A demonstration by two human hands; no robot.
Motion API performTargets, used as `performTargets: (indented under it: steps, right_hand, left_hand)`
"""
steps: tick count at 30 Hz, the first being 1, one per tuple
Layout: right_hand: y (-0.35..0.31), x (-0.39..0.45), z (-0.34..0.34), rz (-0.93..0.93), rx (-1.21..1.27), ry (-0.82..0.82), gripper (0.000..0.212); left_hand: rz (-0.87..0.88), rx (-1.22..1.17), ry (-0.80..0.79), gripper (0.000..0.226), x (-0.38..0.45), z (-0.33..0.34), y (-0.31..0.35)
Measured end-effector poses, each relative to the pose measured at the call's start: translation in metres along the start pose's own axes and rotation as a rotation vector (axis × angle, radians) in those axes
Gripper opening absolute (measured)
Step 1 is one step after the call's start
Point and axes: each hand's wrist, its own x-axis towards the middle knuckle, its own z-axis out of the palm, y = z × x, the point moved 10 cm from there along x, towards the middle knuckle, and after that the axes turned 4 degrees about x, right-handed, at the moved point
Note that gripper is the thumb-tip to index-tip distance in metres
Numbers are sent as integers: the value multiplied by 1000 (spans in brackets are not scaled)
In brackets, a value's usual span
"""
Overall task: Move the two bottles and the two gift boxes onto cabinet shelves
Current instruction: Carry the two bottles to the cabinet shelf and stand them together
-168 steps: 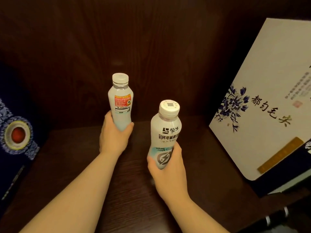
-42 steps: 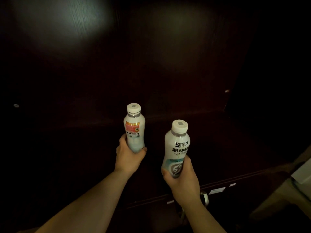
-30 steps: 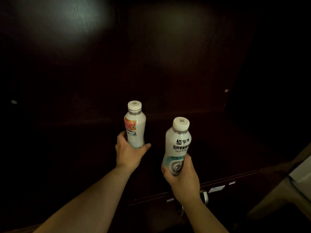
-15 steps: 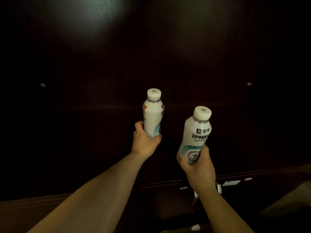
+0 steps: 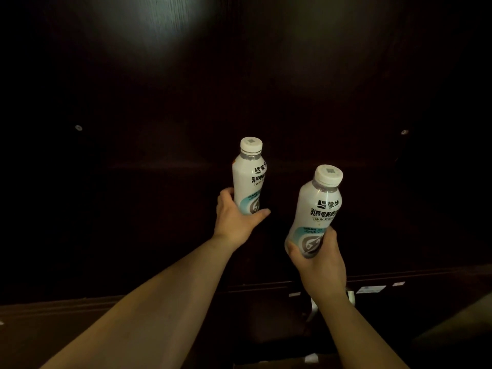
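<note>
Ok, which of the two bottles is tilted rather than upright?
The bottle in the right hand, nearer the camera: it leans right. The left hand's bottle stands nearly upright.

Dark wooden cabinet shelf [image 5: 165, 235], dimly lit; whether anything rests directly on its surface cannot be told.

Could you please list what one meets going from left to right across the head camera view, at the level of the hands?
Left hand → bottle in the left hand → bottle in the right hand, whose grip by the right hand sits directly beneath it, all against the dark cabinet.
</note>
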Motion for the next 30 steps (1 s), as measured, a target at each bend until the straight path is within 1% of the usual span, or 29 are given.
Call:
performTargets:
  steps: [2, 4, 5, 7, 8, 9, 12, 14, 15, 18, 19, 21, 24, 30]
  right_hand:
    - [1, 0, 0, -1, 4, 2, 70]
    - [2, 0, 0, 0, 1, 2, 70]
    - [2, 0, 0, 0, -2, 1, 71]
    - [2, -1, -1, -2, -2, 6, 71]
    - [2, -1, -1, -3, -3, 9, 71]
    - [1, -1, -1, -4, -5, 10, 72]
    - [1, -1, 0, 1, -7, 7, 71]
    - [1, -1, 0, -1, -8, 6, 70]
    - [2, -1, 0, -2, -8, 5, 70]
    - [2, -1, 0, 1, -2, 2, 70]
    - [2, -1, 0, 1, 1, 3, 70]
    - [1, -1, -1, -3, -3, 5, 69]
    - [1, -1, 0, 2, -2, 4, 70]
    - [0, -1, 0, 0, -8, 2, 71]
  left_hand:
    - [20, 6, 5, 84, 1, 0, 2]
    - [17, 3, -32, 73, 1, 2, -1]
    - [10, -5, -49, 75, 1, 3, -2]
    - [-4, -45, -67, 92, -1, 4, -2]
    - [-5, -62, -63, 97, -1, 3, -1]
    - [1, -66, -52, 95, -1, 2, 0]
    - [32, -26, -23, 75, -1, 0, 1]
    - [43, -19, -19, 67, -1, -2, 0]
    - [46, -28, -26, 70, -1, -1, 0]
    - [39, -47, -23, 88, -3, -1, 3]
    - [38, -45, -9, 87, -3, -2, 3]
    - [47, -28, 9, 80, -3, -4, 4]
    - [69, -7, -2, 72, -5, -4, 6]
    - [102, 49, -47, 76, -26, -7, 8]
